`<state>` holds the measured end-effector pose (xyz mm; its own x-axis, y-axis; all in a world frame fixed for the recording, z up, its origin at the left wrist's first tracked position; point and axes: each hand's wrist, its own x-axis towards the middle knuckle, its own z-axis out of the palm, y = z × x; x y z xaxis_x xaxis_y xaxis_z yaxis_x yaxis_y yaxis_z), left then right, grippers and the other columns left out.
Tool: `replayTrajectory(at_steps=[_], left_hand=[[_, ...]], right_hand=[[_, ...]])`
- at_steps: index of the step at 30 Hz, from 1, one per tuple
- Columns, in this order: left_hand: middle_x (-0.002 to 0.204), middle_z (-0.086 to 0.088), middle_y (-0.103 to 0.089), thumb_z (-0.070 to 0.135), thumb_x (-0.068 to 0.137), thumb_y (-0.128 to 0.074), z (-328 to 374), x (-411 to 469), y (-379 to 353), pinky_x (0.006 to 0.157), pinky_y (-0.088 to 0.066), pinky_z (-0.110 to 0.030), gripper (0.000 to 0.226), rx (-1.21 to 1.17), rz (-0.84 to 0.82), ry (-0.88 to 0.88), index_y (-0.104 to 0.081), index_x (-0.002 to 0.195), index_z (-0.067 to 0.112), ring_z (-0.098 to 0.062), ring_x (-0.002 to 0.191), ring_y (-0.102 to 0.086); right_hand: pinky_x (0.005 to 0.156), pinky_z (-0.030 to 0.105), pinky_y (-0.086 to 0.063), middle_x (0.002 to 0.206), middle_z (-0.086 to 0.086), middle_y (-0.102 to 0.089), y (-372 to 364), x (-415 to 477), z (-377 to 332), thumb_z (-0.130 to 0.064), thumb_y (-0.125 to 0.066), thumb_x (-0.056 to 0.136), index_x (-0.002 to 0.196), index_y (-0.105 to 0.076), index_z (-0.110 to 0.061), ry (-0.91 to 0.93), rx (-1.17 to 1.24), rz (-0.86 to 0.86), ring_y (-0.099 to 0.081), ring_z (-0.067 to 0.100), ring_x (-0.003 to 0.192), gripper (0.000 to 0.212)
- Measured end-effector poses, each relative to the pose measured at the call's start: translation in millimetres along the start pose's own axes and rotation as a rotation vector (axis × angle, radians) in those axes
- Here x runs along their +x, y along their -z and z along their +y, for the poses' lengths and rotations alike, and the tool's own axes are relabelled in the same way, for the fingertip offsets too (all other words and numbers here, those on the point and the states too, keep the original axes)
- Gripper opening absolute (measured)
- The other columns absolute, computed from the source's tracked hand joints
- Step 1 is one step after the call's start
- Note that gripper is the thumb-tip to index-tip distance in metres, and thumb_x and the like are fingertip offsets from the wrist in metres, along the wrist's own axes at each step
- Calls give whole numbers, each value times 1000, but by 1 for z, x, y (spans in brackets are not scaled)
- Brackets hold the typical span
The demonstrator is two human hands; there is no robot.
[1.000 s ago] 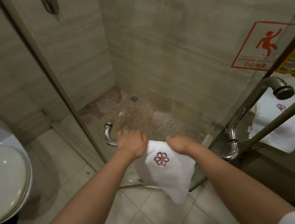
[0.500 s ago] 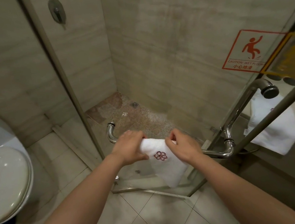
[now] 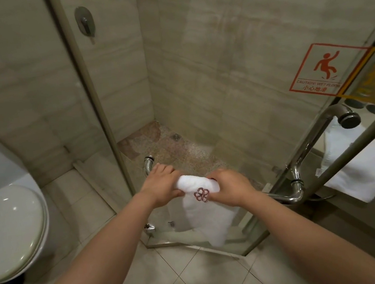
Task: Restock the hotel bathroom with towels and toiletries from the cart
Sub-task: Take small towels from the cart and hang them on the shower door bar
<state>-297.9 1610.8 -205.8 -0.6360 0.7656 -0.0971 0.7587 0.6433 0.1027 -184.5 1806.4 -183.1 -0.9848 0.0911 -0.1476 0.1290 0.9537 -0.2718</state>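
Observation:
A white towel [image 3: 206,213] with a dark red flower emblem hangs over the chrome handle bar [image 3: 147,165] of the glass shower door. My left hand [image 3: 162,185] grips the towel's left end on the bar. My right hand [image 3: 230,190] grips its right end beside the emblem. The towel's lower part hangs down toward the floor. Most of the bar is hidden under the towel and my hands.
A white toilet [image 3: 8,229] stands at the left. The open glass door [image 3: 300,126] at the right carries a red wet-floor sticker [image 3: 321,70] and a chrome handle [image 3: 304,156]. Another white towel [image 3: 353,166] shows behind that glass on the counter side. The shower floor [image 3: 178,150] lies ahead.
The towel was spread flat under my hands; both hands have since closed on its top edge and bunched it over the bar. The view has shifted slightly.

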Motion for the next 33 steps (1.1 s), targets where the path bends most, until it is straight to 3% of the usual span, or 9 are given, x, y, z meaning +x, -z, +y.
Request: replayTrajectory(at_steps=[10, 13, 17, 21, 26, 33], left_hand=[[132, 0, -46, 52, 86, -60, -34, -16, 5, 120, 5, -39, 59, 36, 52, 75, -46, 137, 26, -24, 138, -26], [135, 0, -46, 50, 85, -62, -41, -18, 5, 120, 7, -39, 59, 29, 80, 74, -49, 136, 24, -24, 141, -23], [141, 4, -44, 46, 85, -64, -47, -22, 4, 120, 2, -39, 58, -2, 102, 84, -49, 137, 25, -21, 143, -21], [147, 5, -39, 39, 87, -63, -44, -23, 7, 120, 0, -37, 60, 2, 61, 100, -42, 142, 25, -20, 145, -18], [155, 4, -28, 25, 86, -59, -35, -28, 15, 121, 2, -39, 71, 45, -14, 131, -27, 150, 25, -21, 149, -7], [161, 3, -17, 15, 81, -57, -16, -32, 20, 121, 4, -38, 83, 15, -7, 161, -17, 153, 27, -19, 150, -1]], right_hand=[[64, 29, -38, 100, 2, -67, -5, 28, -37, -42, -69, 75, 100, -67, -25, 65, 34, -24, -62, 26, 93, 30], [63, 28, -33, 99, 4, -67, -5, 33, -43, -41, -69, 77, 100, -67, -24, 97, 10, -20, -62, 28, 92, 29], [64, 29, -36, 101, 3, -67, -8, 38, -51, -44, -70, 76, 103, -68, -25, 109, -4, -10, -63, 27, 93, 33], [75, 32, -45, 112, 2, -63, -12, 40, -47, -46, -69, 79, 114, -64, -27, 99, 26, -50, -60, 25, 104, 40], [103, 36, -42, 143, -3, -51, -11, 35, -32, -46, -72, 79, 145, -43, -32, 64, 89, -146, -47, 20, 130, 73], [108, 37, -39, 152, 1, -41, -5, 16, -8, -39, -74, 76, 150, -34, -30, 10, 116, -152, -40, 21, 137, 85]])
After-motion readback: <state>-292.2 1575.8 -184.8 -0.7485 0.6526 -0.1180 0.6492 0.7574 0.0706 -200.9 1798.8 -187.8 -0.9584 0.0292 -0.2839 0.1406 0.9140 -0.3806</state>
